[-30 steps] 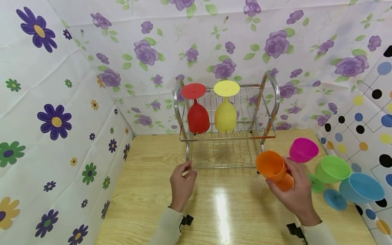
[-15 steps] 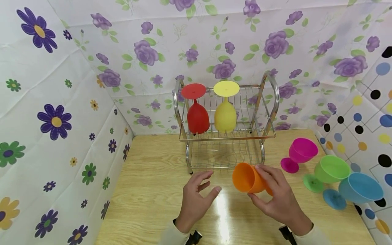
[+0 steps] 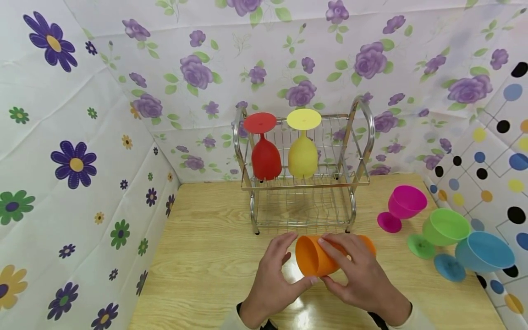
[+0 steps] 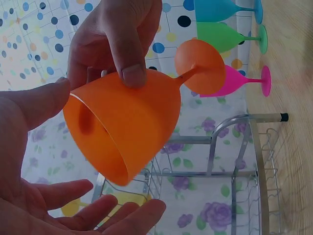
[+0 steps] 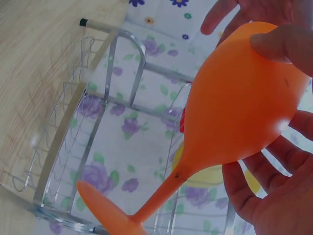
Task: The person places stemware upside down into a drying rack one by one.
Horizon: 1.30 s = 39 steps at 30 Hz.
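Observation:
An orange plastic goblet lies sideways in the air in front of the rack, its mouth facing left. My right hand grips its bowl, thumb on one side and fingers on the other. The left hand is spread at the mouth; its thumb tip meets the rim in the left wrist view, while the other fingers stand apart from the goblet. The stem and round foot stick out past the right hand. On the upper tier of the wire dish rack, a red goblet and a yellow goblet stand upside down.
To the right on the wooden table, a magenta goblet, a green goblet and a blue goblet lie tipped over in a row. Patterned cloth walls enclose the back and both sides.
My right hand has carried the orange goblet leftward from beside the rack and turned its mouth to the left. The left hand has left the rack's front corner and come to the rim.

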Tool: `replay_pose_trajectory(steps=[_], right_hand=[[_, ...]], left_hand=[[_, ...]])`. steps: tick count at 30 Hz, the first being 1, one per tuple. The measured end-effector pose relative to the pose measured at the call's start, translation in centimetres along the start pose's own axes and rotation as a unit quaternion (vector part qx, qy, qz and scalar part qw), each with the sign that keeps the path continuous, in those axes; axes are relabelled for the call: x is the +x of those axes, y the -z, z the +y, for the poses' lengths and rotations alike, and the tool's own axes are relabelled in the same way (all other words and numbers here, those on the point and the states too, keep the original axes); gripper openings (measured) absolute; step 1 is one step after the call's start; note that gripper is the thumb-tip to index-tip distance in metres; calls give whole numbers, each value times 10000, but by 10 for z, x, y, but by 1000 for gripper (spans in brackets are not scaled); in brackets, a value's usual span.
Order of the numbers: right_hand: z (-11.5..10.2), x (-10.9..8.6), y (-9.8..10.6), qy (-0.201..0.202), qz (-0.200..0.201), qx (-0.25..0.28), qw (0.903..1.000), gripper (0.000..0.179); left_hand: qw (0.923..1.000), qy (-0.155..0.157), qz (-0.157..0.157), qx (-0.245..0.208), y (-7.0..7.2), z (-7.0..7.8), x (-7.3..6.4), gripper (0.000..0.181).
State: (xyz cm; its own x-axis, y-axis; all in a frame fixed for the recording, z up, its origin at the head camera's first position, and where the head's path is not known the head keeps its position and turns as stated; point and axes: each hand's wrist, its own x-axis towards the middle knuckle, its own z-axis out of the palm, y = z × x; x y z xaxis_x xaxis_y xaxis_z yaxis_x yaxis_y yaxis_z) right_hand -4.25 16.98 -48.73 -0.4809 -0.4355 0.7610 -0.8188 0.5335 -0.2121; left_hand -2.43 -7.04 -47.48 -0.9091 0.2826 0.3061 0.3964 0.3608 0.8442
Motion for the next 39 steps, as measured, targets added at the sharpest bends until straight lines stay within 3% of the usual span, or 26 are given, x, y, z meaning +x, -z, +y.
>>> replay_pose_trajectory(steps=[9,15,25,31,36,39], right_hand=[[-9,4,-3,190,-354,-293,9988,61],[-12,3,-2,135,-487,-341,9981,61],[-13,5,5,-97,-77,336,9994,61],[-20,2,12,-932,-45,1025,9903,65],[-29,2,16,-1740,191,1590,9716,74],[-35,2,16,-2114,457,2048,9546,76]], left_hand=[[9996,-162,-166,-168,-2,2,-3,86],[9985,61,-181,-513,-1,4,-4,78],[9966,2,219,-798,-2,-2,0,73],[9924,95,430,-1145,-1,-8,2,71],[9873,15,565,-1485,-1,-15,3,71],[9827,-45,591,-1755,-1,-18,4,72]])
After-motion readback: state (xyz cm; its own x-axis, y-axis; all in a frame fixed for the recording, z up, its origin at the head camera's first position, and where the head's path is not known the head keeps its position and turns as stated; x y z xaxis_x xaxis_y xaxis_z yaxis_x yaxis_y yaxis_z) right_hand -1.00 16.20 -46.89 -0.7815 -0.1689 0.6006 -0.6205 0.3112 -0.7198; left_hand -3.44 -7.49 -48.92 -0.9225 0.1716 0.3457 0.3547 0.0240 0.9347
